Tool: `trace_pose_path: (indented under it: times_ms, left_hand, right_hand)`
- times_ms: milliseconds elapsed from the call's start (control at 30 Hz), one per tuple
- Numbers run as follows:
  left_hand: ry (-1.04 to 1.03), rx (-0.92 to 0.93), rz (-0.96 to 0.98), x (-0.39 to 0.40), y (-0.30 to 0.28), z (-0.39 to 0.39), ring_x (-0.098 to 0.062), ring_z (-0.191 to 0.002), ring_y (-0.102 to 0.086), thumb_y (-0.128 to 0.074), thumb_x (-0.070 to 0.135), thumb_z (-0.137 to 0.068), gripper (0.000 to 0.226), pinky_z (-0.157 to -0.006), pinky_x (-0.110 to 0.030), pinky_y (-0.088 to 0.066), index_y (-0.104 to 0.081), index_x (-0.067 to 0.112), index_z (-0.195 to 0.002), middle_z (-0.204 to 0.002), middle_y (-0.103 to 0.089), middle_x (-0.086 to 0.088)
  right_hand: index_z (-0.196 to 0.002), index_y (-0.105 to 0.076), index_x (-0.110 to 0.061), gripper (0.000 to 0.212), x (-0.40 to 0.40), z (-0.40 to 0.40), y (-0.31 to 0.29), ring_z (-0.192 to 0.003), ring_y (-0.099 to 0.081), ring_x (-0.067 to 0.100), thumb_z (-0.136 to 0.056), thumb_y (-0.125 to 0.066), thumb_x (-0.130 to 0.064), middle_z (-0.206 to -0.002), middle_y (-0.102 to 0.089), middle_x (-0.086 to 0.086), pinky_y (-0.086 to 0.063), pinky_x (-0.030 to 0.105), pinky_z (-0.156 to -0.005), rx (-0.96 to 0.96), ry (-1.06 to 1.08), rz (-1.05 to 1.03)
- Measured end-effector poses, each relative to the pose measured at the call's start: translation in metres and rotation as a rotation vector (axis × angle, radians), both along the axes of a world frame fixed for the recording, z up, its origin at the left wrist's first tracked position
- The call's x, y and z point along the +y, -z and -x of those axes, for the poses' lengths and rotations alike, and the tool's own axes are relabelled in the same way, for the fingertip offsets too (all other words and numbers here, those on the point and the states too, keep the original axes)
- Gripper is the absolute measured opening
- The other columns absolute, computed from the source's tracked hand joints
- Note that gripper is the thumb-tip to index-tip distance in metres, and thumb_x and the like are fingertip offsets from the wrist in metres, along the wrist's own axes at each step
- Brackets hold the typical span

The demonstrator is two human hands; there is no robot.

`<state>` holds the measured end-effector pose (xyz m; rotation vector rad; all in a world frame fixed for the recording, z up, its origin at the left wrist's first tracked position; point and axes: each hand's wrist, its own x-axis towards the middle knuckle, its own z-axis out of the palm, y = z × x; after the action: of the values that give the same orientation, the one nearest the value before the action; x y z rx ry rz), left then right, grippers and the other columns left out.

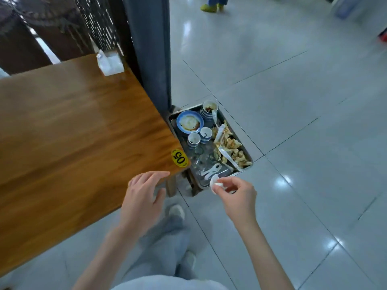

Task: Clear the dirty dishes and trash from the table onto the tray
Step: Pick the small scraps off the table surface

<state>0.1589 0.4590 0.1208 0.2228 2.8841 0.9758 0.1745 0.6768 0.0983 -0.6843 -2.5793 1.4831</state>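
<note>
While pinching a crumpled white tissue (215, 183) in the right hand (238, 198) just over the near rim of the metal tray (248, 159), rests the relaxed, empty left hand (144, 198) on the wooden table (73, 126) corner. Holds blue plate (190, 122), cups, spoons, scraps.

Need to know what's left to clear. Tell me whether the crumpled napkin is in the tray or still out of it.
Out. The right hand pinches the napkin at the tray's near edge, not yet dropped in.
</note>
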Motion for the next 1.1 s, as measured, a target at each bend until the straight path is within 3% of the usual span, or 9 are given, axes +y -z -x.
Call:
trace_pose_path:
  times_ms: [167, 333, 433, 600, 800, 967, 1100]
  left_hand:
    - [-0.030, -0.015, 0.001, 0.033, 0.008, 0.057, -0.019, -0.116, -0.051, -0.059, 0.009, -0.088, 0.032, -0.102, -0.036, -0.035, -0.061, 0.018, -0.119, -0.119, -0.061, 0.002]
    - [-0.031, -0.021, -0.027, 0.066, 0.007, 0.121, -0.021, -0.118, -0.048, -0.057, 0.008, -0.089, 0.032, -0.104, -0.045, -0.039, -0.059, 0.019, -0.120, -0.120, -0.060, 0.000]
    - [-0.021, -0.022, -0.041, 0.081, 0.007, 0.147, -0.020, -0.120, -0.048, -0.057, 0.008, -0.089, 0.034, -0.105, -0.044, -0.038, -0.059, 0.020, -0.121, -0.120, -0.060, 0.001]
    - [-0.022, -0.061, -0.028, 0.096, 0.014, 0.176, -0.019, -0.121, -0.047, -0.058, 0.009, -0.089, 0.035, -0.107, -0.042, -0.036, -0.058, 0.019, -0.123, -0.122, -0.059, 0.000]
    - [-0.072, -0.130, -0.040, 0.115, 0.026, 0.192, -0.019, -0.119, -0.048, -0.057, 0.008, -0.089, 0.035, -0.103, -0.044, -0.040, -0.058, 0.018, -0.123, -0.120, -0.059, 0.000]
    - [-0.138, -0.136, -0.039, 0.138, 0.030, 0.202, -0.017, -0.117, -0.049, -0.058, 0.007, -0.089, 0.035, -0.103, -0.042, -0.041, -0.058, 0.018, -0.122, -0.119, -0.060, -0.001]
    - [-0.236, -0.114, -0.039, 0.161, 0.031, 0.204, -0.018, -0.112, -0.051, -0.058, 0.006, -0.088, 0.035, -0.099, -0.045, -0.043, -0.059, 0.016, -0.122, -0.118, -0.060, -0.001]
  right_hand:
    - [-0.073, -0.073, -0.017, 0.006, 0.036, 0.054, 0.006, -0.057, -0.054, -0.002, -0.071, -0.078, -0.017, -0.057, -0.060, -0.013, -0.039, 0.007, -0.052, -0.010, -0.042, -0.046]
    - [-0.075, -0.071, -0.021, 0.008, 0.068, 0.105, 0.010, -0.058, -0.054, -0.006, -0.073, -0.078, -0.019, -0.061, -0.061, -0.012, -0.040, 0.007, -0.049, -0.081, -0.048, -0.046]
    - [-0.080, -0.070, -0.021, 0.009, 0.085, 0.130, 0.018, -0.059, -0.058, 0.000, -0.074, -0.077, -0.019, -0.068, -0.062, -0.015, -0.042, 0.006, -0.049, -0.130, -0.037, -0.047]
    - [-0.081, -0.070, -0.020, 0.005, 0.098, 0.167, 0.036, -0.065, -0.061, 0.006, -0.078, -0.074, -0.019, -0.072, -0.065, -0.011, -0.050, 0.012, -0.054, -0.163, -0.048, -0.064]
    - [-0.079, -0.066, -0.026, 0.008, 0.120, 0.205, 0.060, -0.066, -0.058, 0.001, -0.078, -0.072, -0.021, -0.071, -0.061, -0.017, -0.044, 0.013, -0.055, -0.212, -0.079, -0.082]
    - [-0.083, -0.065, -0.029, 0.018, 0.151, 0.222, 0.090, -0.077, -0.062, 0.011, -0.076, -0.070, -0.014, -0.079, -0.063, -0.012, -0.056, 0.034, -0.072, -0.324, -0.111, -0.119]
    - [-0.086, -0.067, -0.022, 0.015, 0.176, 0.229, 0.113, -0.074, -0.062, 0.011, -0.076, -0.070, -0.012, -0.077, -0.062, -0.011, -0.057, 0.031, -0.071, -0.378, -0.238, -0.153]
